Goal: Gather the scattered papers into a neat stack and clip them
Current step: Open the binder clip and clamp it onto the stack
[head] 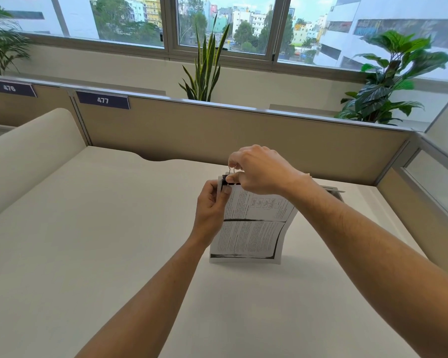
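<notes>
A stack of printed papers point(251, 228) stands upright on its lower edge on the white desk point(114, 228), bowed slightly. A black binder clip point(229, 180) sits on the stack's top left corner. My left hand point(211, 205) pinches the papers' left edge just below the clip. My right hand point(259, 170) reaches over the top and pinches the clip's wire handles between its fingers and thumb. Most of the clip is hidden by my fingers.
A beige partition point(243, 135) with a label reading 477 point(103, 100) runs along the desk's far edge. Potted plants point(204, 71) stand behind it by the window. A glass side panel point(435, 182) closes the right side. A cable cutout point(332, 189) lies behind my right wrist.
</notes>
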Tool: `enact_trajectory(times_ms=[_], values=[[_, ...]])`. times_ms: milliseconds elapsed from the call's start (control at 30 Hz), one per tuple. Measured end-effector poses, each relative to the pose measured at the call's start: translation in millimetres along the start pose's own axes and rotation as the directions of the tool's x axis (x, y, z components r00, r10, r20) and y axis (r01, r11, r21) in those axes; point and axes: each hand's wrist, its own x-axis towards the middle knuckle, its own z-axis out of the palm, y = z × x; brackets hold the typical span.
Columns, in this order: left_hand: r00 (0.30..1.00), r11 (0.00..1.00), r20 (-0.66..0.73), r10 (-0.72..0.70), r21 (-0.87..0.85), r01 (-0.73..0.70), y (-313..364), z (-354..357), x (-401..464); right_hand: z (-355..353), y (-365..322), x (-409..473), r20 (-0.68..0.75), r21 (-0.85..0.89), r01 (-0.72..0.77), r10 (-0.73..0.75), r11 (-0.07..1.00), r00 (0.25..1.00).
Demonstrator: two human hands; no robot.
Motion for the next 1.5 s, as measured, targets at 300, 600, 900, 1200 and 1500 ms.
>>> enact_trajectory(times_ms=[300,600,900,1200,1500], values=[[0.995,0.997,0.093,-0.046,0.071,0.039,3.1,-1.3,4.0,-2.8,3.3,-2.9,0.045,0.094,-0.019,0.014,0.995,0.999],[1.000,0.999,0.025,-0.016,0.033,0.015,8.6,5.4,7.5,-8.1,-0.1,-0.8,-0.024,0.097,0.006,-0.004,0.995,1.000],[1.000,0.997,0.006,-0.028,0.069,0.028,8.1,5.6,7.1,-5.2,-3.5,2.0,-0.030,0.075,-0.012,0.014,0.997,0.999],[0.999,0.998,0.022,-0.029,0.048,0.028,10.3,3.4,0.8,-4.5,3.2,-0.4,0.059,0.197,-0.021,0.010,0.980,0.998],[0.991,0.991,-0.029,-0.129,0.011,0.130,14.6,-13.1,0.9,7.8,51.3,-61.0,-0.272,0.448,-0.201,0.347,0.871,0.897]])
